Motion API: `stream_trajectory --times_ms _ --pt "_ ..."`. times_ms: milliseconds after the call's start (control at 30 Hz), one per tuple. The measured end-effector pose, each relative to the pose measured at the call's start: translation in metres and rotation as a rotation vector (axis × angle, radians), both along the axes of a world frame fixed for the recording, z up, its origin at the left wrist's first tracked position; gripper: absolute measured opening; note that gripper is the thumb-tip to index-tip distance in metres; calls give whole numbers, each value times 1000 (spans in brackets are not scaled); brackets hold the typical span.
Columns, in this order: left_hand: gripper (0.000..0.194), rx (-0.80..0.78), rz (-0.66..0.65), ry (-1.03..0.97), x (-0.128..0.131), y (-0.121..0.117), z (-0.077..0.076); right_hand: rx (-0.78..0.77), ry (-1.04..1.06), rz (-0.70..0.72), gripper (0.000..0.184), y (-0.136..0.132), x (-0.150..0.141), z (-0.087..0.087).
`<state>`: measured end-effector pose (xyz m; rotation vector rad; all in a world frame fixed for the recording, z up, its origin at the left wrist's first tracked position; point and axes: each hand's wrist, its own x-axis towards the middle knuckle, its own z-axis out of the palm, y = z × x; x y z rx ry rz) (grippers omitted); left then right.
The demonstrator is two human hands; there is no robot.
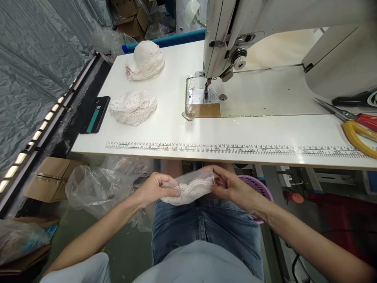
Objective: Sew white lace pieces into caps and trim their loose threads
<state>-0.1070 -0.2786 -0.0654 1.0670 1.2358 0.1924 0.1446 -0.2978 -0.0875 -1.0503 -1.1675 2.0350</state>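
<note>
A sheer white piece of fabric with a scalloped lace band (194, 186) is stretched between my two hands, above my lap and just below the table's front edge. My left hand (160, 186) pinches its left end between thumb and fingers. At the other end my right hand (225, 182) is closed on the fabric, with the fingertips partly behind it. On the table lie a crumpled white lace piece (134, 108) and, farther back, a rounded cream fabric piece (145, 61) with reddish threads at its edge.
A sewing machine (224, 43) stands over the white table (171, 129), its needle above a metal plate. Scissors (353, 124) lie at the right, a dark phone (98, 114) at the left edge. A purple basket (257, 188), cardboard box (53, 179) and plastic bag (91, 188) are below.
</note>
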Motion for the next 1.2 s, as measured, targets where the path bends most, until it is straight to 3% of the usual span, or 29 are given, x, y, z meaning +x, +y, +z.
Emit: stream_trajectory --times_ms 167,267,500,967,1200 --pt "26 -29 15 2 1 0 2 -113 24 -3 46 2 3 3" --pt "25 -38 32 -7 1 0 3 -147 43 -19 39 3 1 4" --pt "27 -31 14 -8 1 0 5 -128 37 -64 36 3 -2 0" --pt "24 -22 -74 -31 -3 3 13 -114 69 23 38 7 2 12" --pt "23 -20 -87 -21 -3 5 16 -135 97 27 37 7 2 5"
